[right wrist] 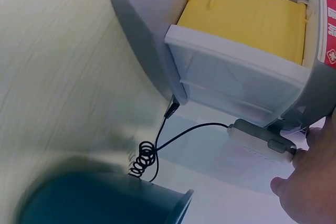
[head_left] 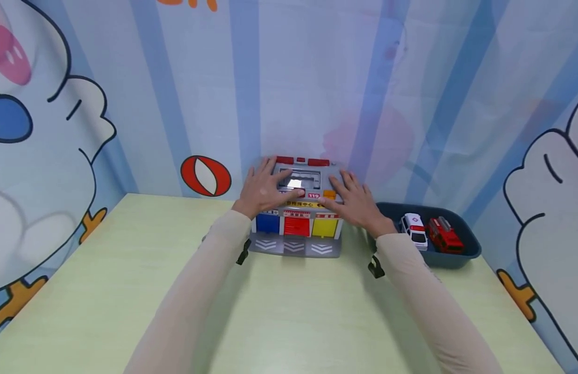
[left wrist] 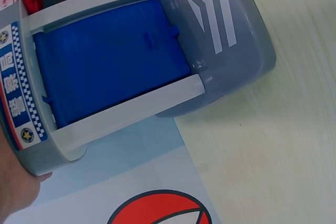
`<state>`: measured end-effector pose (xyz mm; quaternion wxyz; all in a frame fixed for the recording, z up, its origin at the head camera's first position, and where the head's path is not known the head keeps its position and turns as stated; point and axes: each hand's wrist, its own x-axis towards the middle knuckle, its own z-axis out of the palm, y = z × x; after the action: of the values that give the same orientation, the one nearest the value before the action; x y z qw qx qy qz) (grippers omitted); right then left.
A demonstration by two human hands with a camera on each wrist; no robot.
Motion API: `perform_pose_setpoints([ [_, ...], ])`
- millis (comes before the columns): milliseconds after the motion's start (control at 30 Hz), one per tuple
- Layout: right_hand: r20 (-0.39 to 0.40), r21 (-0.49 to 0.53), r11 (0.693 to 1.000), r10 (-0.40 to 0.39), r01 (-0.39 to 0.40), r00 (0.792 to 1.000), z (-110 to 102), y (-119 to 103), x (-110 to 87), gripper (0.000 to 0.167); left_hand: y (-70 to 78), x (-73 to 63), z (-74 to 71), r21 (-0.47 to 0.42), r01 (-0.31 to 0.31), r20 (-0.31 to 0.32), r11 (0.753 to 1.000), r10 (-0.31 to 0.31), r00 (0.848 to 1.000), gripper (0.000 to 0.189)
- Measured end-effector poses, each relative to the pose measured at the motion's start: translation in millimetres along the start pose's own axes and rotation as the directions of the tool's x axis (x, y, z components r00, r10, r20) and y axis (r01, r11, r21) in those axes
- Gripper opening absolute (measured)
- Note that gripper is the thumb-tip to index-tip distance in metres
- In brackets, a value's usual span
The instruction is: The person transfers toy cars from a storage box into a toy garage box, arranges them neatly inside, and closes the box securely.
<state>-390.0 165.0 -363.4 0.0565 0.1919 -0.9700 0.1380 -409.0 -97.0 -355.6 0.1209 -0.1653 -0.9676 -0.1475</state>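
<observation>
A grey toy rescue station [head_left: 294,245] stands at the back of the table against the backdrop. Its front has a blue door [left wrist: 110,61], a red door [head_left: 296,227] and a yellow door [right wrist: 247,19]. My left hand [head_left: 263,193] rests on the top left of the toy with fingers spread, thumb pointing inward. On the top right lies my right hand [head_left: 357,203], likewise spread. Beside the toy's right wall, near my right hand, hangs a small grey-and-white handset [right wrist: 262,140] on a coiled black cord [right wrist: 145,158].
At the right is a dark blue tray [head_left: 475,250] holding a white toy ambulance [head_left: 414,230] and a red toy fire truck [head_left: 444,236]. A striped cartoon backdrop [head_left: 298,78] rises behind the pale table [head_left: 289,311].
</observation>
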Motion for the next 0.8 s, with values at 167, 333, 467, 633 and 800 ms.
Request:
perform_pose_setpoints([
  [167,0.018,0.025,1.0,0.002,-0.002,1.0,-7.6,-1.3,-2.4,0.084,1.4,-0.1,1.2,0.015,-0.01,-0.007,1.0,0.01,1.0,0.086],
  [333,0.018,0.079,0.997,-0.011,0.009,1.0,-13.9,12.2,-7.4,0.085,4.1,-1.1,2.5,0.014,0.004,-0.003,1.0,-0.004,1.0,0.086],
  [467,0.008,0.096,0.995,-0.025,0.024,1.0,-22.7,32.3,-16.0,0.083,5.4,-0.6,3.4,0.007,0.01,-0.005,1.0,-0.01,1.0,0.087],
  [633,0.025,0.082,0.997,-0.009,0.007,1.0,-36.6,61.0,-33.1,0.083,5.9,-0.3,1.8,0.002,0.006,0.001,1.0,-0.006,1.0,0.087],
  [800,0.061,0.096,0.994,0.038,-0.044,0.997,-45.4,84.2,-50.9,0.081,4.7,0.3,0.3,0.009,0.01,0.005,1.0,-0.01,1.0,0.088],
])
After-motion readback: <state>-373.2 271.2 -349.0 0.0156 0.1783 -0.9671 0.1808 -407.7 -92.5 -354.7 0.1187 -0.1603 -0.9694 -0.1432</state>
